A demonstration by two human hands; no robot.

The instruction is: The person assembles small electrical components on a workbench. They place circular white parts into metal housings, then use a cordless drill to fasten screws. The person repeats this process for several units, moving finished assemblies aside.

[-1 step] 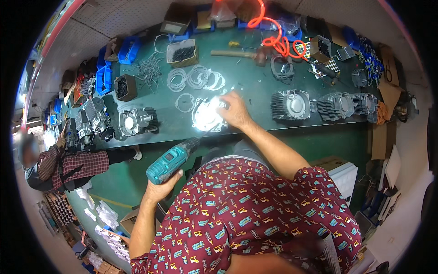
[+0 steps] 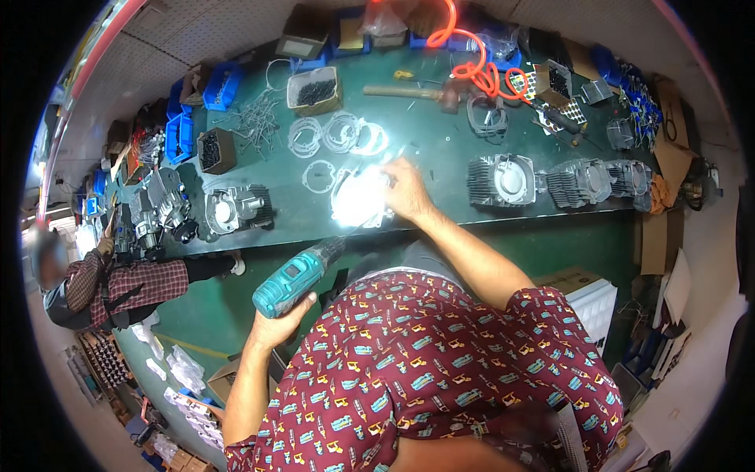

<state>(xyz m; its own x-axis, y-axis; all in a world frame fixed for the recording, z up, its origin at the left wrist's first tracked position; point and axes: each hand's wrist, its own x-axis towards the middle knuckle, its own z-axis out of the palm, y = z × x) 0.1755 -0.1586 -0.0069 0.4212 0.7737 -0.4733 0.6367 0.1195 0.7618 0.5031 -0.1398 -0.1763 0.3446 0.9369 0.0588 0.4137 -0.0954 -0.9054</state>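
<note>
My left hand (image 2: 285, 321) is wrapped round the grip of a teal cordless drill (image 2: 289, 281), held in front of the bench edge. The drill's front end points up and right, toward a metal engine casting (image 2: 350, 212) lying near the front edge. A strong light washes out most of that casting. At its right side is my right hand (image 2: 407, 191), fingers curled and pressed together by the upper right rim; glare hides what they grip. Thin ring-shaped gaskets (image 2: 318, 177) lie just beyond the casting.
Finned engine castings stand on the bench at left (image 2: 228, 211) and right (image 2: 507, 181). Behind are a hammer (image 2: 405, 93), a tub of dark screws (image 2: 314, 93), loose long bolts (image 2: 253, 124) and a coiled orange hose (image 2: 480, 75). Another person (image 2: 126, 291) is at far left.
The glare over the casting has spread and brightened. My right fingertips have shifted slightly at its rim; the left hand and drill have barely moved.
</note>
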